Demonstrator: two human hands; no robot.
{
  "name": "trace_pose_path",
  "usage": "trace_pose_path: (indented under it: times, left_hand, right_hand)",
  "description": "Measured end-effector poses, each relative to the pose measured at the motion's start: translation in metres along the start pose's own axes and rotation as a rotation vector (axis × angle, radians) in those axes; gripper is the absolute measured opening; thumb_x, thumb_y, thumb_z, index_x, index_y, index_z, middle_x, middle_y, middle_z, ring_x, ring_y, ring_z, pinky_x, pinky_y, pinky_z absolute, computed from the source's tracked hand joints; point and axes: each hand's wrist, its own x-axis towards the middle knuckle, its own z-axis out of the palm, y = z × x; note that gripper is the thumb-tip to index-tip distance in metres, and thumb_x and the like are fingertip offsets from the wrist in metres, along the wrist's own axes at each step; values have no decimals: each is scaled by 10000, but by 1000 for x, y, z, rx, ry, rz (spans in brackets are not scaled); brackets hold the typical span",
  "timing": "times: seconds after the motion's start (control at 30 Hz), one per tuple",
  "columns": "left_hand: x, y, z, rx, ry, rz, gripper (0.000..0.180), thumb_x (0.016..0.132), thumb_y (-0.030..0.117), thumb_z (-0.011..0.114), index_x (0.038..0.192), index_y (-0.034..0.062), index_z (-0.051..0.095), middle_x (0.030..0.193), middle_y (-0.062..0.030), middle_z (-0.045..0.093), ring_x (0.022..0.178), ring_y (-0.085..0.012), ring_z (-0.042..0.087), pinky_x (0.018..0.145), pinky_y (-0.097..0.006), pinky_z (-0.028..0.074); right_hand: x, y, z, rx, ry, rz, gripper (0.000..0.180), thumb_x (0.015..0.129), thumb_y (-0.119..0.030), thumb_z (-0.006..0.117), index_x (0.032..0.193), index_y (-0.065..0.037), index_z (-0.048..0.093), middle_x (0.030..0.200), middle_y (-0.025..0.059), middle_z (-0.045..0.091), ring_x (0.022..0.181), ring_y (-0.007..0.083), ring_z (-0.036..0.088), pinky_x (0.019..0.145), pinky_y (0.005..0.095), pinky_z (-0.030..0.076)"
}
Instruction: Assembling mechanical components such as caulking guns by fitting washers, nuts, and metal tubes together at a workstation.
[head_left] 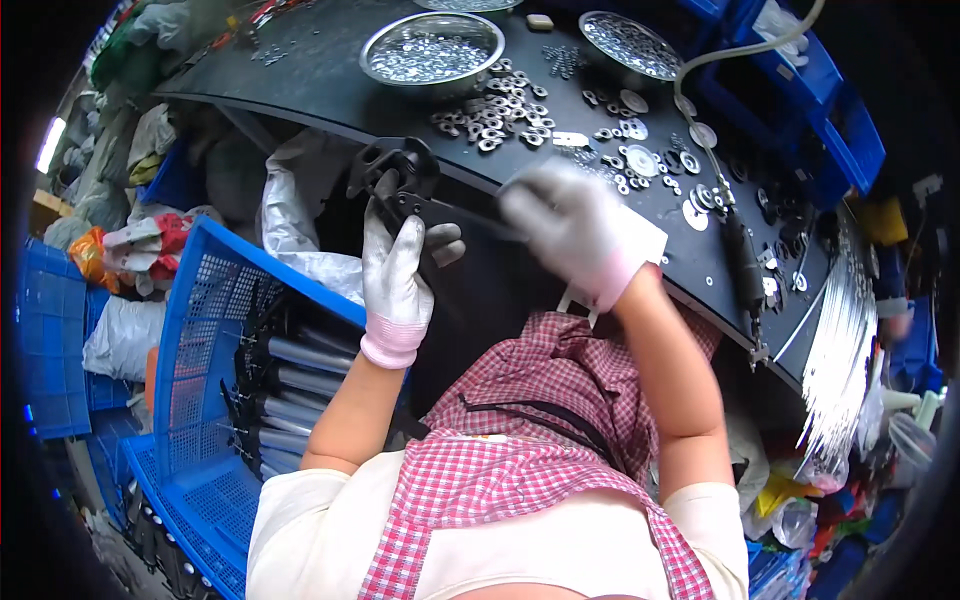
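My left hand [397,275], in a white glove with a pink cuff, is closed on a black mechanical part [405,172] with a rounded head. It holds this part up just off the table's near edge. My right hand [572,215], gloved the same way, is to the right of it and smeared by motion. Its fingers look curled in, and what they hold is hidden. A thin greyish strip or rod [475,215] runs from the black part toward my right hand; whether that hand grips it is unclear.
On the dark table [320,75] stand a steel bowl [432,48] of small metal pieces and another bowl [630,45]. Loose metal links [505,108] and washers [642,160] lie nearby. A blue crate [200,330] with tubes stands left; thin metal rods [840,350] hang right.
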Motion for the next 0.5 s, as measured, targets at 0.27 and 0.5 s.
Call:
trace_pose_path:
  times: [0.27,0.5]
  left_hand:
    - [8,13,-31,-507,397,-428,254,977,192,479,1226,230,513,1017,2,620,574,-81,523,440,-165,402]
    - [-1,11,-19,-159,186,-452,324,935,252,448,1246,176,500,820,-42,560,488,-70,427,385,-191,361]
  right_hand:
    - [74,80,-6,-706,-41,27,352,798,-258,676,1064,-37,613,1129,181,569,1114,349,521,943,438,423]
    - [81,139,-7,-343,204,-95,275,794,-76,622,1048,28,639,1092,206,630,1027,347,591,933,393,434]
